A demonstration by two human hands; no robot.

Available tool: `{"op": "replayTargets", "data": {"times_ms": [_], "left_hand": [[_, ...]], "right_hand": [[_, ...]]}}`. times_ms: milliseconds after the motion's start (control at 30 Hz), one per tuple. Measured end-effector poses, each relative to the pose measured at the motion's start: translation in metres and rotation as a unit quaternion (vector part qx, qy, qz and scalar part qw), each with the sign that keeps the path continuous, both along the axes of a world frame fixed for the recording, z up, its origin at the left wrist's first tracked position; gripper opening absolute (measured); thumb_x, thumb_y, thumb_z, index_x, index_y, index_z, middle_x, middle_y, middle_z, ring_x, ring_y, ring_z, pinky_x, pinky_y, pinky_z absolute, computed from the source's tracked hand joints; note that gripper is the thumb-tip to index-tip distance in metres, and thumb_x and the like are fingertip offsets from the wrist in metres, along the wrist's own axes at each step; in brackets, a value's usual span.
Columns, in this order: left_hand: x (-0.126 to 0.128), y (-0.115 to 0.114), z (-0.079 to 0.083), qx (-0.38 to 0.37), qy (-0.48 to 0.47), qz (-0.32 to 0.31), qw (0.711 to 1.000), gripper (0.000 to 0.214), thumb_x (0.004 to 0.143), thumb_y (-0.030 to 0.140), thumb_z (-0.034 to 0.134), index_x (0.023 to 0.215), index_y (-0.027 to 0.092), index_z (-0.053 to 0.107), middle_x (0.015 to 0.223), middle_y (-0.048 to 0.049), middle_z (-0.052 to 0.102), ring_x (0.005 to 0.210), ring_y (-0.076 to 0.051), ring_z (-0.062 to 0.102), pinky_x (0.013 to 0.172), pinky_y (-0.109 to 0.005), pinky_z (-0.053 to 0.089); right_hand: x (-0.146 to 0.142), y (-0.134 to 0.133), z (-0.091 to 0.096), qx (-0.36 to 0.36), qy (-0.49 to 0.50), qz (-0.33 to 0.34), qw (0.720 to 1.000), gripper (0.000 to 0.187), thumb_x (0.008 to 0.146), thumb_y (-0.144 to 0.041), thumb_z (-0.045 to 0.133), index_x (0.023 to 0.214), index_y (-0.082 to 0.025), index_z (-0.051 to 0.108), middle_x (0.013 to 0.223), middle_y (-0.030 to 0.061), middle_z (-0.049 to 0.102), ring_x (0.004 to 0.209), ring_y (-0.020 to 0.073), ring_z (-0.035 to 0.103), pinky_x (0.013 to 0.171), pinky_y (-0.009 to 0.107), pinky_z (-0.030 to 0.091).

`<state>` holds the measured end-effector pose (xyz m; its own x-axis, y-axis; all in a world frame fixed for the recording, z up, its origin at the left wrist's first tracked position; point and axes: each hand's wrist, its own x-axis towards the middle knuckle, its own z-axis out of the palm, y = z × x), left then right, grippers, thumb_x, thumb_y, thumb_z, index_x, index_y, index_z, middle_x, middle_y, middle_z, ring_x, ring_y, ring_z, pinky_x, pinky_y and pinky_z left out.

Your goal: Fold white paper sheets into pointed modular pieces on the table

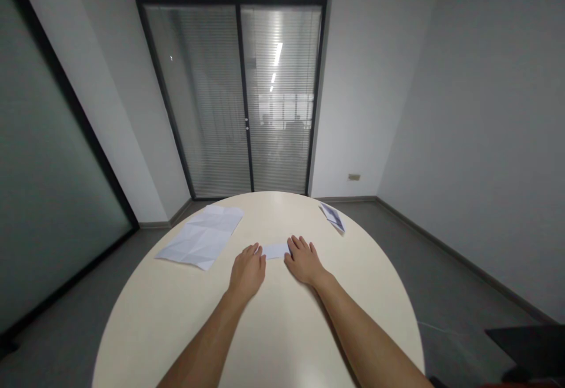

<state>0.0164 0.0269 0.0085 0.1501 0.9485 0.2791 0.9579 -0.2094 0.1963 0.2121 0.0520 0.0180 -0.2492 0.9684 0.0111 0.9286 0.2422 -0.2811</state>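
A small folded piece of white paper (276,251) lies on the round table between my hands. My left hand (248,268) rests palm down over its left end, fingers close together and lying on it. My right hand (304,260) covers the right end, flat with the fingers slightly spread. Both ends of the paper are hidden beneath my fingers. To the left lies a large creased white sheet (203,235), opened out. A folded paper with a dark printed picture (333,218) sits near the far right rim.
The cream round table (273,341) has a curved edge on all visible sides. Beyond it stand glass doors with blinds (238,99) and a white wall (379,70). A dark flat object (529,344) shows at the lower right, off the table.
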Motion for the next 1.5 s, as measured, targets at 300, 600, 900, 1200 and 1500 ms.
{"op": "replayTargets", "data": {"times_ms": [300, 600, 900, 1200, 1500], "left_hand": [[-0.018, 0.006, 0.000, 0.001, -0.035, 0.020, 0.999, 0.039, 0.097, 0.032, 0.046, 0.130, 0.020, 0.063, 0.130, -0.0108, 0.063, 0.120, -0.025, 0.054, 0.104, -0.038, 0.043], [-0.029, 0.013, -0.011, 0.018, -0.066, 0.013, 0.998, 0.033, 0.096, 0.028, 0.050, 0.123, 0.018, 0.066, 0.123, -0.0106, 0.064, 0.116, -0.024, 0.055, 0.104, -0.036, 0.042], [-0.023, 0.019, -0.014, 0.022, -0.088, 0.002, 0.996, 0.029, 0.097, 0.021, 0.047, 0.119, 0.019, 0.067, 0.121, -0.0090, 0.065, 0.116, -0.022, 0.056, 0.104, -0.035, 0.043], [-0.018, 0.026, -0.018, 0.037, -0.094, -0.005, 0.995, 0.032, 0.096, 0.019, 0.050, 0.123, 0.016, 0.067, 0.127, -0.0113, 0.065, 0.121, -0.024, 0.056, 0.109, -0.037, 0.042], [-0.019, 0.027, -0.028, 0.048, -0.100, -0.007, 0.994, 0.034, 0.096, 0.018, 0.049, 0.126, 0.013, 0.066, 0.131, -0.0141, 0.064, 0.125, -0.025, 0.055, 0.111, -0.040, 0.042]], "right_hand": [[-0.012, 0.003, -0.001, -0.003, 0.003, 0.005, 1.000, 0.064, 0.098, -0.040, 0.034, 0.157, -0.014, 0.032, 0.165, 0.0126, 0.025, 0.153, 0.0309, 0.017, 0.121, 0.054, 0.011], [-0.022, 0.009, -0.009, -0.005, 0.015, 0.014, 1.000, 0.063, 0.098, -0.040, 0.035, 0.156, -0.016, 0.034, 0.166, 0.0121, 0.025, 0.153, 0.0335, 0.016, 0.121, 0.056, 0.011], [-0.011, 0.016, -0.008, -0.005, 0.017, 0.018, 1.000, 0.062, 0.097, -0.039, 0.037, 0.155, -0.017, 0.036, 0.165, 0.0131, 0.026, 0.152, 0.0347, 0.018, 0.120, 0.057, 0.012], [-0.004, 0.020, -0.005, -0.001, 0.017, 0.021, 1.000, 0.062, 0.097, -0.038, 0.037, 0.155, -0.016, 0.036, 0.164, 0.0151, 0.027, 0.152, 0.0363, 0.017, 0.120, 0.059, 0.012], [-0.003, 0.018, -0.007, -0.007, 0.022, 0.020, 1.000, 0.062, 0.098, -0.038, 0.037, 0.155, -0.015, 0.035, 0.165, 0.0147, 0.026, 0.152, 0.0356, 0.016, 0.120, 0.058, 0.011]]}}
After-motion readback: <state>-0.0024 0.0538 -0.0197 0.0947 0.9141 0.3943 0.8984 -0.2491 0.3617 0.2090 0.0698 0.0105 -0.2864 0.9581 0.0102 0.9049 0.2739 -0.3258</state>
